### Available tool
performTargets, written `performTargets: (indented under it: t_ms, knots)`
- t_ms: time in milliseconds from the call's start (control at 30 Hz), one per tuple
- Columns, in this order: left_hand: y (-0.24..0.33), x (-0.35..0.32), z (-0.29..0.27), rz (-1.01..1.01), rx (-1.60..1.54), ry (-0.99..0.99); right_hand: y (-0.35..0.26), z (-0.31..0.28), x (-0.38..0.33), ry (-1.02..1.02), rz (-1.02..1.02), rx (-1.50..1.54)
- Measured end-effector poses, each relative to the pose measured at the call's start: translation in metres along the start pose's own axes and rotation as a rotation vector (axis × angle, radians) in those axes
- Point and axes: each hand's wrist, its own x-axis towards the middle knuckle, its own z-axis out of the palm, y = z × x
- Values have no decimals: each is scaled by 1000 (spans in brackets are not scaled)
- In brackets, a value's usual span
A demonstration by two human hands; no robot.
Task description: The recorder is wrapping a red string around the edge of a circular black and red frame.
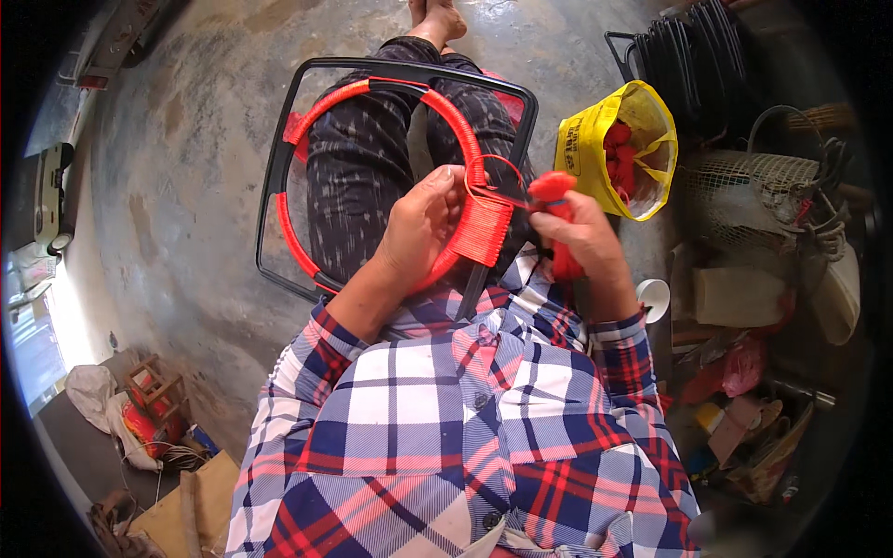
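Across my lap lies a black metal frame (pixel 532 116) with a ring (pixel 453 116) inside it, most of it wound in red cord. A broad band of tight red winding (pixel 484 237) joins the ring to the frame's right side. My left hand (pixel 409 232) is closed at the ring's right inner side, its fingers curled against it just beside this band; its fingertips are partly hidden. To the right of the frame, my right hand (pixel 591 240) grips a bundle of red cord (pixel 553 185). A loose loop of cord (pixel 502 160) arcs between the bundle and the ring.
A yellow bag (pixel 575 153) holding more red bundles stands on the concrete floor to the right. Black metal frames (pixel 693 56) are stacked behind it. A white cup (pixel 654 299) sits by my right forearm, with mesh (pixel 744 191) and clutter beyond. A wooden board (pixel 200 511) lies lower left.
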Motion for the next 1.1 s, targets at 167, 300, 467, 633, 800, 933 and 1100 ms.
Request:
performTargets:
  t_ms: [167, 300, 467, 633, 800, 933, 1100]
  knots:
    - [0, 0, -1, -44, -26, -28, 0, -49, -41, 542, -217, 372]
    - [2, 3, -2, -93, 10, -42, 41, -103, -83, 481, -338, 662]
    - [3, 5, 1, -133, -23, -43, 62, -92, -94, 746, -89, 552]
    - [11, 4, 11, -152, -42, -45, 104, -87, -101, 711, 89, 369]
    - [-4, 15, -17, -134, -86, -90, 128, -61, -84, 611, 192, 191]
    - [-6, 20, -18, -86, -72, -102, 146, -95, -43, 572, 219, -483]
    - [-2, 9, -5, -108, -65, 17, 40, -71, 2, 571, -260, -569]
